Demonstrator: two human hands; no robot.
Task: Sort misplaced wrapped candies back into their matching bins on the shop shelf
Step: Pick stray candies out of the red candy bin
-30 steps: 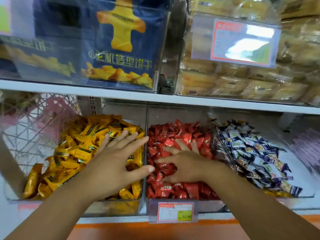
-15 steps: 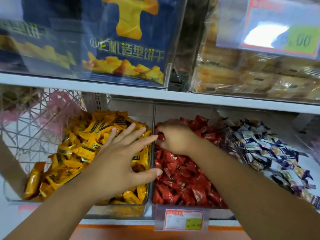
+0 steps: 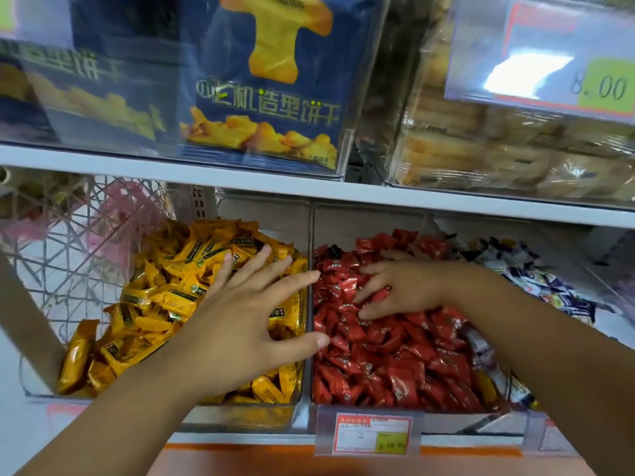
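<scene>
Three clear plastic bins [image 3: 310, 228] stand side by side. The left one holds oblong yellow wrapped candies [image 3: 165, 297], the middle one red wrapped candies [image 3: 395, 355], and the right one blue-and-white wrapped candies [image 3: 549, 290]. All are jumbled, with long axes lying every way. One dark-wrapped candy [image 3: 332, 250] lies in the far left corner of the red bin, too small to tell which way it points. The left hand [image 3: 240, 321] rests spread wide on the yellow candies. The right hand [image 3: 412, 290] digs curled fingers, pointing left, into the red candies; whether it grips one cannot be told.

One wide-angle view from the person's head, close to the shop shelf [image 3: 446, 201], facing forward and slightly down; its board runs just above the left hand [image 3: 240, 324] and right hand [image 3: 409, 290].
</scene>
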